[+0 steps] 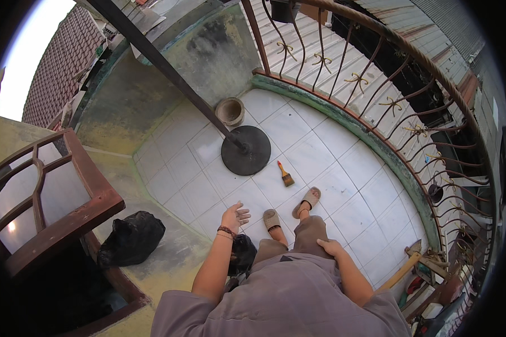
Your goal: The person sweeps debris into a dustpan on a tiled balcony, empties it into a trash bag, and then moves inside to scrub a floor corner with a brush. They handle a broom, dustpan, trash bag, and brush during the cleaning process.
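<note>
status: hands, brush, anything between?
Left hand open, fingers spread, empty, out over the tiles. Right hand flat on the thigh. Brush lies untouched on the floor by the round base. Nothing between.

I'm looking down on a curved balcony with a white tiled floor [298, 146], ringed by a rusty iron railing [376, 73] on a green curb [376, 140]. A stained concrete wall [208, 56] stands behind, a wooden window frame [67, 213] at left, in soft daylight.

floor tiles [320, 151]: glossy white | railing [376, 73]: rusty metal | bag [130, 238]: black plastic
</note>
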A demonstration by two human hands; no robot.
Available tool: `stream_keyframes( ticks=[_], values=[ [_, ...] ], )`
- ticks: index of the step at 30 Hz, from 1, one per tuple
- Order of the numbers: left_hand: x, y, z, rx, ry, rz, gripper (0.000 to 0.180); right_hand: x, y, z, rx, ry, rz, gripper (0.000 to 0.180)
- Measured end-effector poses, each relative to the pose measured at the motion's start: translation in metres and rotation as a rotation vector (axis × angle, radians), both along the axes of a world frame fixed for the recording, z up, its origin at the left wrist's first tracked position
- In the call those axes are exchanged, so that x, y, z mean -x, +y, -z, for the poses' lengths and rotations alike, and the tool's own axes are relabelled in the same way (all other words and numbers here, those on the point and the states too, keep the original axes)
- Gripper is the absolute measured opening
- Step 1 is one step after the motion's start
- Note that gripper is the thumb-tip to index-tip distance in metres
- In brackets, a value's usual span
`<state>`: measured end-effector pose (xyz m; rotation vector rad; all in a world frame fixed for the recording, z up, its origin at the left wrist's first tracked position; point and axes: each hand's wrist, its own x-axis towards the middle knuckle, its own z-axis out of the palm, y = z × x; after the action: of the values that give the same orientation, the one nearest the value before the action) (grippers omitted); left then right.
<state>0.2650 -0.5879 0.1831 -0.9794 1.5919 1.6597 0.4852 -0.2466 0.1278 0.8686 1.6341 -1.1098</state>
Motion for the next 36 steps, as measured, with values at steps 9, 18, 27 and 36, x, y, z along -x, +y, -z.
stream_keyframes(
  ticks=[9, 18, 27, 36],
  values=[
    [0.014, 0.097, 0.147, 0.046, -0.207, 0.307, 0.042, 0.130, 0.033, 0.197, -0.004, -0.082, -0.356, 0.063],
    [0.051, 0.067, 0.276, 0.541, 0.245, 1.517, 0.057, 0.263, -0.028, 0.513, -0.178, 0.092, -0.375, 0.049],
    [0.083, 0.060, 0.293, 0.569, 0.196, 1.421, 0.045, 0.315, -0.079, 0.577, -0.188, 0.129, -0.153, 0.050],
    [0.055, 0.109, 0.206, 0.932, 0.278, 1.641, 0.047, 0.232, 0.084, 0.183, -0.058, 0.082, 0.090, 0.061]
  ],
)
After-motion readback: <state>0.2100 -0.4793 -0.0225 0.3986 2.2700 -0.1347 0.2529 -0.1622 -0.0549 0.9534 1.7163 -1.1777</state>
